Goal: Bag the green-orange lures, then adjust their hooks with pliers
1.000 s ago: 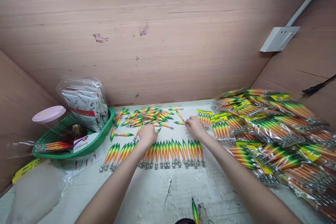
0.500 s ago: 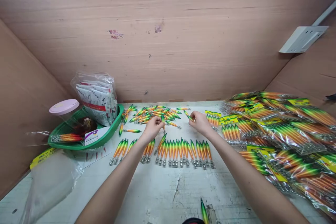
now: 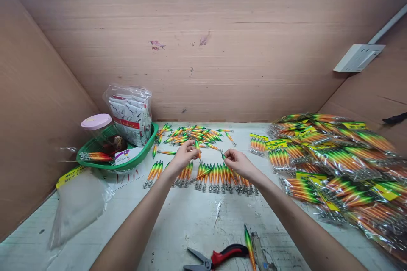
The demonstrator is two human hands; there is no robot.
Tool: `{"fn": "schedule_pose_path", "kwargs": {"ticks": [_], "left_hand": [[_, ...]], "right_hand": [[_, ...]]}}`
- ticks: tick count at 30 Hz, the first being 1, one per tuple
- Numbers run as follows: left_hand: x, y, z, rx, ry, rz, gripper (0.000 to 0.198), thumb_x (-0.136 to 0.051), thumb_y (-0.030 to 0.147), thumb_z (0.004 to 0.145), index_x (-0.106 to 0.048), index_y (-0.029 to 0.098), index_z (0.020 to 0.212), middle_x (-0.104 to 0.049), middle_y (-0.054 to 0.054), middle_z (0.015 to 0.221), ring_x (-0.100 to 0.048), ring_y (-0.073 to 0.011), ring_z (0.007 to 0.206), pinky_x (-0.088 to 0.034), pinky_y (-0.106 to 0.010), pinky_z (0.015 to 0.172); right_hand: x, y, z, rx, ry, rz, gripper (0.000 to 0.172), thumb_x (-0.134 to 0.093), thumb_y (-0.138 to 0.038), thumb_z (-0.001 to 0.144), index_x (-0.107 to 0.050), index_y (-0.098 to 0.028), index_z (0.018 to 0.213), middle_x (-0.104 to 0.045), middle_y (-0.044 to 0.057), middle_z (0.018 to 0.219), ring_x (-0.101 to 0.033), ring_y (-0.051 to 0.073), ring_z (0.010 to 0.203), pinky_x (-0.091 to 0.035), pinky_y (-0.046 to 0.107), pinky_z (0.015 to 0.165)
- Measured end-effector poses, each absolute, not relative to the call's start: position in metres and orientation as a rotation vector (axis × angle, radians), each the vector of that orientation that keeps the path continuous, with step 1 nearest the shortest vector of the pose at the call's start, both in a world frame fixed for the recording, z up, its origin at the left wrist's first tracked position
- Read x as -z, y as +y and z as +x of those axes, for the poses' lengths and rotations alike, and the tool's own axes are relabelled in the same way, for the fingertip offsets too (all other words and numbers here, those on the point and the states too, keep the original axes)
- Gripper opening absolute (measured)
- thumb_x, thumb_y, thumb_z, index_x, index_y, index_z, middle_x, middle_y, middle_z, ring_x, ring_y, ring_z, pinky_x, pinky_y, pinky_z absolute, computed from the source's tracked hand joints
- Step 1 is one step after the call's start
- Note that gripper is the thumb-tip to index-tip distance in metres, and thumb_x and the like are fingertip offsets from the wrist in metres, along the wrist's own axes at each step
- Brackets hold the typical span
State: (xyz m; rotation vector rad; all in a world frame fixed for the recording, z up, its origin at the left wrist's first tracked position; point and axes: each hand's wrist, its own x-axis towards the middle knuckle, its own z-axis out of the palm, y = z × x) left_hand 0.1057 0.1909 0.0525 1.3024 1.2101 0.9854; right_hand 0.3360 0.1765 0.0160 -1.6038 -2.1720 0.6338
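Note:
My left hand [image 3: 183, 156] pinches an orange-green fishing lure [image 3: 197, 147] just above a neat row of the same lures [image 3: 216, 175] laid side by side on the white table [image 3: 190, 224]. Close to the right of it, my right hand [image 3: 238, 162] is closed on another lure whose green tip shows at the fingers, over the right half of that row. A loose heap of lures [image 3: 193, 134] lies behind both hands near the back wall.
Bagged lures with yellow labels [image 3: 333, 165] pile up at the right. A green basket [image 3: 111, 156] holding a plastic bag of packets and a pink-lidded jar stands at the left. Red-handled pliers [image 3: 216, 257] and one lure lie at the near edge. Empty clear bags lie front left.
Both hands picked lures from the loose heap and drew back toward me over the row. The camera tilted down, bringing the pliers into view.

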Motion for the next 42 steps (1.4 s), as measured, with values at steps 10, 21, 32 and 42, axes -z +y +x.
{"fn": "schedule_pose_path", "kwargs": {"ticks": [10, 21, 32, 42], "left_hand": [[-0.076, 0.124, 0.062, -1.169, 1.027, 0.845, 0.038, -0.073, 0.029, 0.061, -0.050, 0.019, 0.090, -0.063, 0.003, 0.076, -0.058, -0.0075, 0.064, -0.048, -0.021, 0.066], [-0.089, 0.080, 0.036, -1.145, 0.881, 0.630, 0.041, -0.077, 0.021, 0.063, -0.066, 0.015, 0.102, -0.066, -0.003, 0.082, -0.058, -0.0090, 0.065, -0.049, -0.021, 0.066], [-0.077, 0.067, 0.015, -1.083, 1.160, 0.950, 0.046, -0.076, 0.037, 0.063, -0.060, 0.018, 0.101, -0.060, 0.000, 0.081, -0.058, -0.0115, 0.068, -0.048, -0.024, 0.064], [-0.016, 0.064, -0.054, -0.708, 1.814, 1.169, 0.023, -0.069, 0.018, 0.058, -0.056, 0.019, 0.078, -0.056, 0.007, 0.052, -0.058, -0.0144, 0.048, -0.039, -0.023, 0.048]], "right_hand": [[-0.036, 0.165, 0.274, -0.201, -2.849, -1.334, 0.029, -0.059, -0.032, 0.092, -0.059, -0.016, 0.116, -0.061, 0.008, 0.118, -0.061, 0.021, 0.103, -0.051, 0.044, 0.087], [-0.044, 0.181, 0.241, -0.004, -3.154, -1.000, 0.023, -0.058, -0.030, 0.092, -0.062, -0.016, 0.110, -0.063, 0.007, 0.113, -0.062, 0.020, 0.100, -0.051, 0.042, 0.087], [-0.047, 0.154, 0.217, -0.615, -2.550, -1.172, 0.030, -0.046, -0.020, 0.096, -0.053, -0.015, 0.125, -0.058, 0.010, 0.112, -0.061, 0.020, 0.099, -0.050, 0.038, 0.085], [-0.003, 0.099, 0.118, -1.092, -2.205, -1.435, 0.028, -0.058, -0.034, 0.093, -0.057, -0.015, 0.113, -0.064, 0.003, 0.096, -0.064, 0.013, 0.076, -0.055, 0.030, 0.066]]}}
